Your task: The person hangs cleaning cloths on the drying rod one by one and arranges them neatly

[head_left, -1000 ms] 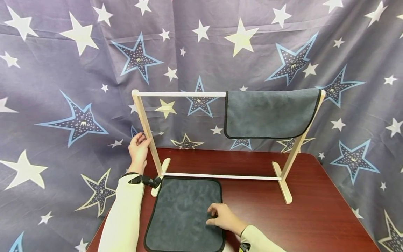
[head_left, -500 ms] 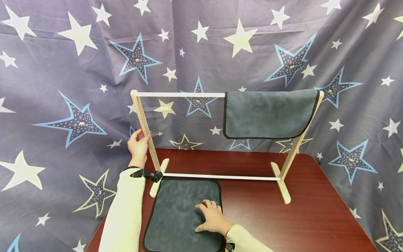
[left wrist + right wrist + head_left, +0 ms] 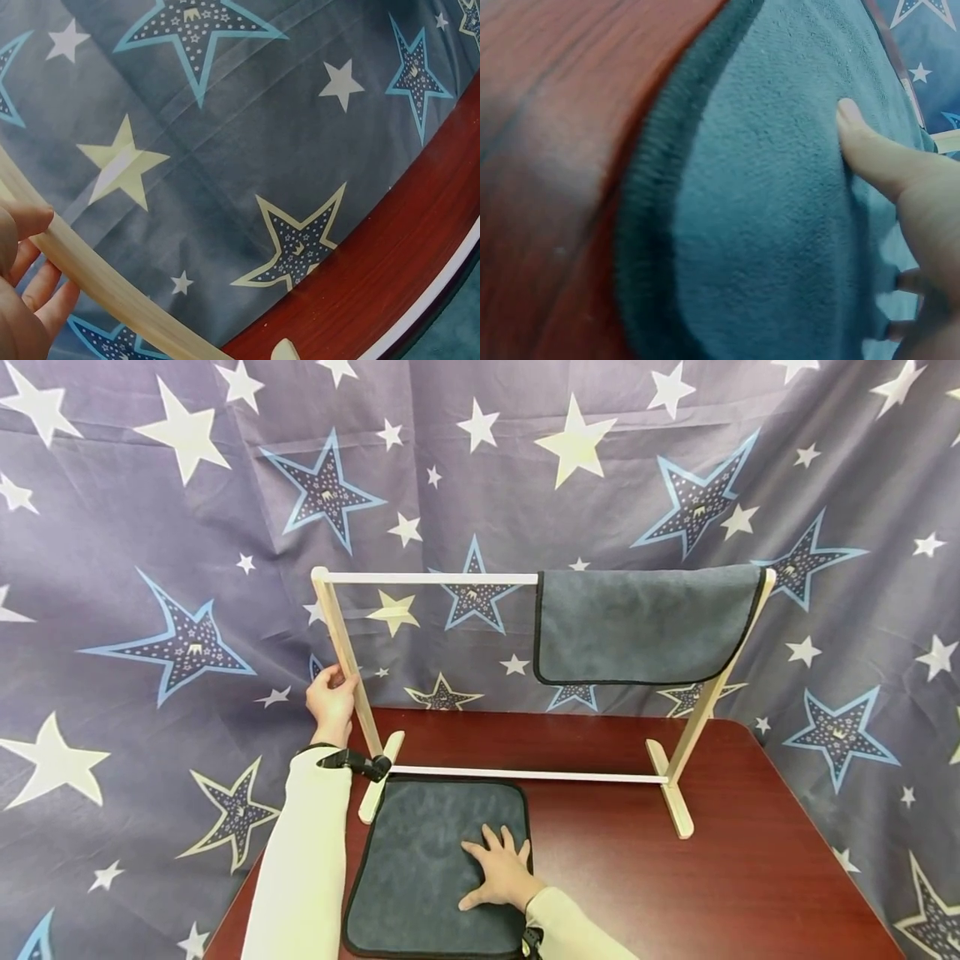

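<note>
On the glossy dark-red wooden table (image 3: 645,893), at the near left, a dark-grey plush cloth with black edging (image 3: 420,852) lies flat — roughly square, neither axis plainly longer, its sides running near to far. The right hand (image 3: 501,872) is spread over its right half, fingers pointing far, thumb left. Farther off, the left hand (image 3: 331,702) pinches the pale wooden left post (image 3: 368,724). Far right, a black-edged grey draped cloth (image 3: 645,627) hangs over the slim white upper rod (image 3: 427,578), long axis left to right.
</note>
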The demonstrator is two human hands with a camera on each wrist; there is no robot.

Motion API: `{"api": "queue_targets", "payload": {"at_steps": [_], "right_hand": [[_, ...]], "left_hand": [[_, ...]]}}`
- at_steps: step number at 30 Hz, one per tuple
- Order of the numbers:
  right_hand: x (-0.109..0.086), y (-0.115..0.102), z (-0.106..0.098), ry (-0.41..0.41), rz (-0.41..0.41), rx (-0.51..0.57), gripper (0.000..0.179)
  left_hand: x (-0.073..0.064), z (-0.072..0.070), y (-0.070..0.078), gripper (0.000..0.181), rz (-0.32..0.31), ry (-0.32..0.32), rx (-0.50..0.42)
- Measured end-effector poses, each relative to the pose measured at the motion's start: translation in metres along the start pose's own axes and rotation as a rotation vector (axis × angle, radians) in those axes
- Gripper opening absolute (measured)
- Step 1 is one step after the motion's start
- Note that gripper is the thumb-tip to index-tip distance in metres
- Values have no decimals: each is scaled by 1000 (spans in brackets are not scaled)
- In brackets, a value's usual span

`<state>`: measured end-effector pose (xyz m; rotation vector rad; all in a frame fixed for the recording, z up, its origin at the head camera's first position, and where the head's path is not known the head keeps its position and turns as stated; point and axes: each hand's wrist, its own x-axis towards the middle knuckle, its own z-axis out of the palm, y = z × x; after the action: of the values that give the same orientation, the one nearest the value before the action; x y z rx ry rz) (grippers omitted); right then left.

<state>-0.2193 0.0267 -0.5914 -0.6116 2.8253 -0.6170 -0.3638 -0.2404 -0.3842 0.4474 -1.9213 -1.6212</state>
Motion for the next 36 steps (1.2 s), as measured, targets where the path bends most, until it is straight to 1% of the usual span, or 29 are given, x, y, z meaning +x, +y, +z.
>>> {"api": "queue_targets", "payload": {"at_steps": [5,9,12,15,18,23,25,27,31,33,36], "right_hand": [[3,-2,-2,22,-18,-109,92],[4,2,-1,41,-11,-138,87],[4,6,0,66,-27,-151,81],[2,10,1,126,-63,-152,72],[-1,14,3,204,-102,-151,60],[-4,22,12,363,-168,-171,37],[-3,25,17,426,-183,-144,29],[-2,28,20,481,-181,-86,25],[2,32,22,569,-165,44,30],[2,33,21,579,-150,70,32],[3,33,18,558,-130,78,30]], "left_hand": [[-1,-3,3,35,13,2,15],[0,-3,3,35,9,-5,37],[1,-3,2,34,13,-6,51],[2,-2,2,34,28,-2,62],[2,-1,1,33,36,6,67],[1,-1,-3,32,31,22,47],[1,-1,-3,32,31,25,36],[1,-1,-3,32,31,26,28],[0,0,-2,32,30,28,11],[1,0,-3,33,29,30,1],[1,0,-4,32,39,38,-3]]}}
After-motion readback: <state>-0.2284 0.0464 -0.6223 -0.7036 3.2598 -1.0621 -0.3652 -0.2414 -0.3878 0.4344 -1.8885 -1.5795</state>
